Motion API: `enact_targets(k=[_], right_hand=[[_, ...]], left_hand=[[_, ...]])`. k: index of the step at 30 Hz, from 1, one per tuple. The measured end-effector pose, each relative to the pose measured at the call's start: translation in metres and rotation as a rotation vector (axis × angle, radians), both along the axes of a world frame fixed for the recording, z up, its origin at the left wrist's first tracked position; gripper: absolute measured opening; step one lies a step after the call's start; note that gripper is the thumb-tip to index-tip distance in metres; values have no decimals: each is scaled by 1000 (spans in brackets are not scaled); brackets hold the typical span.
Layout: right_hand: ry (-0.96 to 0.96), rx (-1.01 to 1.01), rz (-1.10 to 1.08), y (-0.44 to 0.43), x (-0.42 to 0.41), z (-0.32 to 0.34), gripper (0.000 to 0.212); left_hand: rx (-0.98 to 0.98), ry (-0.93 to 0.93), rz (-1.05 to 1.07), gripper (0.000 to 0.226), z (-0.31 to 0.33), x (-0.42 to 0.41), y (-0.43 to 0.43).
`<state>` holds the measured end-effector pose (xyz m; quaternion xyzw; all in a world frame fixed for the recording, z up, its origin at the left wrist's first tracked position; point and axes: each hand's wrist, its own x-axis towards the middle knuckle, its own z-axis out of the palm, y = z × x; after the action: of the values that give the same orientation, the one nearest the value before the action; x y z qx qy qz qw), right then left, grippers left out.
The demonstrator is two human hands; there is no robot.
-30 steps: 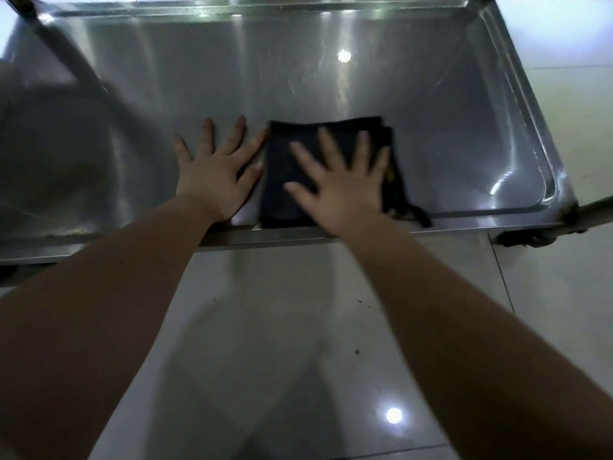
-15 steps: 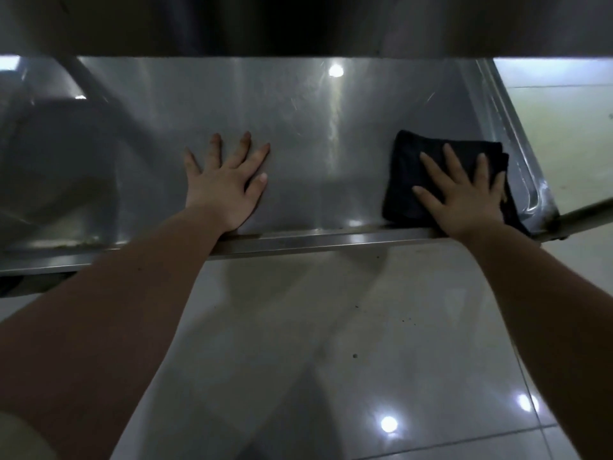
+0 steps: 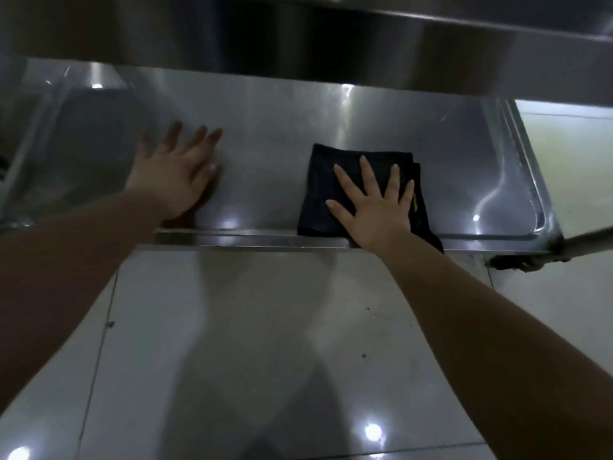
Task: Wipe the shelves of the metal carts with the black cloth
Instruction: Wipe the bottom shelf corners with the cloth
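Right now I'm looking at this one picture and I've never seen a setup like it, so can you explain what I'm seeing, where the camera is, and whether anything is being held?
There is no machine here, just a person's two bare arms. The camera is worn on their head and looks forward and down, so the arms reach away from you. They reach onto a low shelf of a shiny metal cart; the dark band across the top is the shelf above. The pale glossy area below is the tiled floor. On the low shelf lies one folded black cloth. The right hand presses flat on it with straight, spread fingers, as for wiping. The left hand, a bit blurred, lies open on the bare metal, apart from the cloth. Neither hand grips anything.
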<state>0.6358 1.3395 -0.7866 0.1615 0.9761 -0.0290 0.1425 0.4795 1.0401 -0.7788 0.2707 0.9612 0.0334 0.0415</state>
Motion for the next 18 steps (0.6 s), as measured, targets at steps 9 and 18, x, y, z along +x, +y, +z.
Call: enact_targets(k=[9,18], right_hand=[[27,30,-73,-13,-6,-2,65],[84,-51,161,-184,-74,-4,64]], left_hand=[[-38,-29,166,58,-21,-13,-62],[-60,-18,185,55,-23,-11,-64]])
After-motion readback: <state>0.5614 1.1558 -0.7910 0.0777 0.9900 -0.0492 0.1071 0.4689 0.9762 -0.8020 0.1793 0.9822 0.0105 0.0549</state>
